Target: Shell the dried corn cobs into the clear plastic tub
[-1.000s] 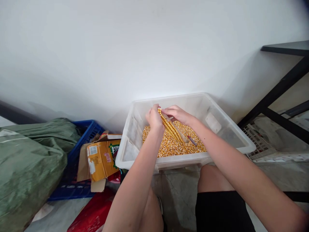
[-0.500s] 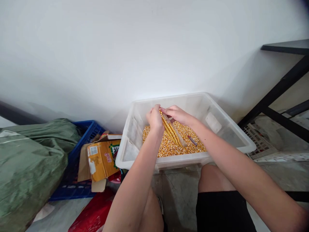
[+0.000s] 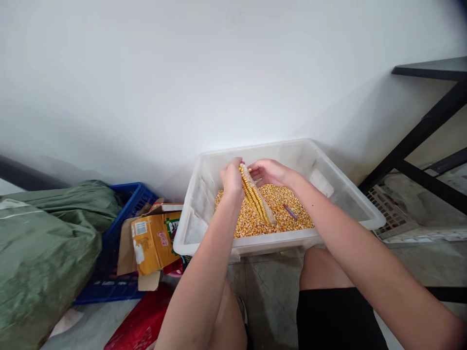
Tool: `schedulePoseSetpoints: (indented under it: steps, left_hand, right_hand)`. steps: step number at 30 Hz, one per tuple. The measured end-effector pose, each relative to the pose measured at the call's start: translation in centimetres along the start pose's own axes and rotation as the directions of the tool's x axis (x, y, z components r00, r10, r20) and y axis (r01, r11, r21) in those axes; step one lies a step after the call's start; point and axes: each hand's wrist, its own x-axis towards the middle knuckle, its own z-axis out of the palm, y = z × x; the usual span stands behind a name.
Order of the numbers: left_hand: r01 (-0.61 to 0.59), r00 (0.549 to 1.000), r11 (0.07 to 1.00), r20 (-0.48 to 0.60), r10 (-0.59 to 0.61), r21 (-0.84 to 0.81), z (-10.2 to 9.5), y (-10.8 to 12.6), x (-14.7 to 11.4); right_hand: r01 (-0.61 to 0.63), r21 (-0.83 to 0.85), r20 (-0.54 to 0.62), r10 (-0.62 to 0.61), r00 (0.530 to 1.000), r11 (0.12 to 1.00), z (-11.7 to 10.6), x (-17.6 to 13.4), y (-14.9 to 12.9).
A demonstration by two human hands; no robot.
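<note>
My left hand (image 3: 232,178) is closed around the upper end of an ear of corn (image 3: 256,198), which slants down to the right over the tub. Yellow kernels cover its left side, while a pale bare strip of cob runs along the right. My right hand (image 3: 272,172) is just right of the ear's top, fingers apart and curved, with loose kernels by the fingertips. Below both hands, loose corn kernels (image 3: 282,195) fill the bottom of a translucent plastic tub (image 3: 350,194). A small slim tool with a grey and reddish body (image 3: 290,212) lies on the kernels.
Left of the tub are a torn orange carton (image 3: 151,245), a blue crate (image 3: 109,287), a green sack (image 3: 47,257) and a red bag (image 3: 140,318). A black metal frame (image 3: 412,131) and a white basket (image 3: 396,218) stand at right. A white wall (image 3: 233,73) rises behind.
My right hand has moved off the ear and its fingers have opened. The ear's lower end has shifted slightly left, and more bare cob faces me.
</note>
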Motion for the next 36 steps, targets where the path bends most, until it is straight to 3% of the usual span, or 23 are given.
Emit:
schedulePoseSetpoints:
  steps: [5, 8, 12, 16, 19, 23, 25, 31, 36]
  left_hand:
    - [-0.126, 0.987, 0.991, -0.092, 0.13, 0.04, -0.4, 0.1, 0.4]
    - [-0.148, 0.977, 0.988, -0.166, 0.137, -0.054, -0.6, 0.4, 0.5]
    - [-0.126, 0.978, 0.982, -0.182, 0.099, -0.142, -0.6, 0.8, 0.5]
    - [-0.082, 0.977, 0.981, -0.211, 0.045, -0.173, -0.6, 1.0, 0.7]
    - [-0.082, 0.979, 0.98, -0.201, 0.045, -0.179, -0.6, 0.8, 0.6]
    - [-0.281, 0.957, 0.957, -0.09, 0.274, -0.068, -0.1, -0.3, -0.6]
    - [-0.31, 0.951, 0.951, -0.019, 0.31, -0.007, 0.3, -1.0, -1.2]
    - [-0.162, 0.985, 0.985, -0.057, 0.165, 0.049, 0.6, -1.0, -1.0]
    - [-0.002, 0.994, 1.0, -0.107, 0.004, 0.02, 0.4, -0.2, -0.5]
  right_hand:
    - [-0.028, -0.261, -0.231, -0.034, 0.972, 0.965, -0.7, 0.2, 0.0]
    - [-0.039, -0.446, -0.202, -0.058, 0.978, 0.894, -0.3, 0.3, 0.6]
    - [-0.016, -0.718, -0.202, -0.185, 0.962, 0.696, 1.5, 0.3, 1.6]
    - [-0.018, -0.785, -0.232, -0.266, 0.936, 0.62, 3.2, 0.4, 2.5]
    - [-0.031, -0.817, -0.293, -0.368, 0.883, 0.576, 3.9, 0.4, 2.6]
    - [-0.089, -0.768, -0.443, -0.425, 0.789, 0.634, 4.2, 0.4, 2.1]
    - [-0.085, -0.736, -0.477, -0.424, 0.77, 0.672, 4.3, 0.4, 1.9]
    - [0.001, -0.78, -0.398, -0.496, 0.772, 0.626, 3.9, 0.8, 2.0]
    - [0.075, -0.723, -0.353, -0.461, 0.814, 0.687, 2.9, 1.1, 2.3]
